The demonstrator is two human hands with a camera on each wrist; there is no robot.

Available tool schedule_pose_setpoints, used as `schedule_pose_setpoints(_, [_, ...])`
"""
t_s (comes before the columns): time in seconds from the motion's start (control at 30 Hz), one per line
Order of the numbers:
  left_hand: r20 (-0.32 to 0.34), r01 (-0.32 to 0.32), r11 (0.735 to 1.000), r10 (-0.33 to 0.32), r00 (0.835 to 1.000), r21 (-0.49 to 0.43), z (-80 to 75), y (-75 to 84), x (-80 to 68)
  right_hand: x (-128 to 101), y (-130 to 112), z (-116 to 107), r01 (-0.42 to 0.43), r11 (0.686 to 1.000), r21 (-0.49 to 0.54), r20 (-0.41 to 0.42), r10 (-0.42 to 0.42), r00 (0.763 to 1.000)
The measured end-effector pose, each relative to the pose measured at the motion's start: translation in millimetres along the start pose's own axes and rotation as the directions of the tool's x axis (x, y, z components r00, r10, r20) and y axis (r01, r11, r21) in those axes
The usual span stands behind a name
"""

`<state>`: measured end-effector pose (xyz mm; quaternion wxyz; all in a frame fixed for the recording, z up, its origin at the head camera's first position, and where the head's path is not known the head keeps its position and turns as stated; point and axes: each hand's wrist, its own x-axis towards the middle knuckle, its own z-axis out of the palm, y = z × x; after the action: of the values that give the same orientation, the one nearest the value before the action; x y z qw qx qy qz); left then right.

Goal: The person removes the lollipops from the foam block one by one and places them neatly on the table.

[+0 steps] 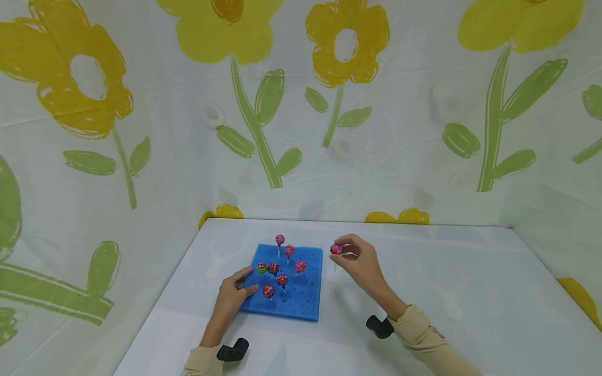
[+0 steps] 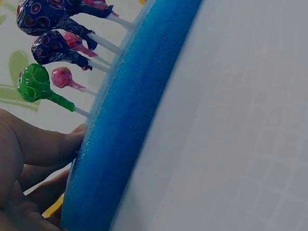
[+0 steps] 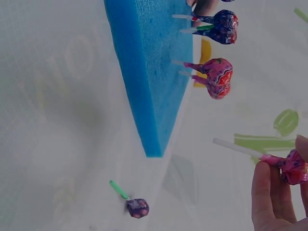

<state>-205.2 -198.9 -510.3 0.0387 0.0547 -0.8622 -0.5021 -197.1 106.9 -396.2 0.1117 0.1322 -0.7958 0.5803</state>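
My right hand [image 1: 364, 263] pinches a pink-wrapped lollipop [image 1: 336, 249] by its head, right of a blue foam block [image 1: 301, 297]. Its white stick [image 3: 236, 147] hangs free, apart from the foam. My left hand [image 1: 230, 295] grips the block at its left edge, near a green lollipop [image 1: 261, 268]. Several wrapped lollipops stand in the foam by their sticks, among them a dark one [image 1: 268, 291] at the front and a pink one [image 1: 279, 239] at the back. Small holes dot the foam's top.
Another dark lollipop [image 3: 137, 208] with a green stick lies on the white table [image 1: 447, 292], seen in the right wrist view. A flower-printed curtain [image 1: 400, 156] surrounds the table at the back and sides. Both wrists carry black camera mounts [image 1: 380, 327].
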Motion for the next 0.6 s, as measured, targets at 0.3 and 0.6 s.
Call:
schedule_pose_setpoints(0.3, [-0.009, -0.003, 1.000, 0.003, 1.000, 0.005, 0.8, 2.4, -0.7, 8, 35, -10, -0.013, 0.999, -0.040, -0.058, 0.011, 0.998])
schedule_pose_setpoints(0.6, [-0.021, -0.001, 1.000, 0.001, 1.000, 0.006, 1.2, 5.1, -1.1, 9, 44, -24, -0.004, 0.997, -0.080, -0.084, -0.003, 0.996])
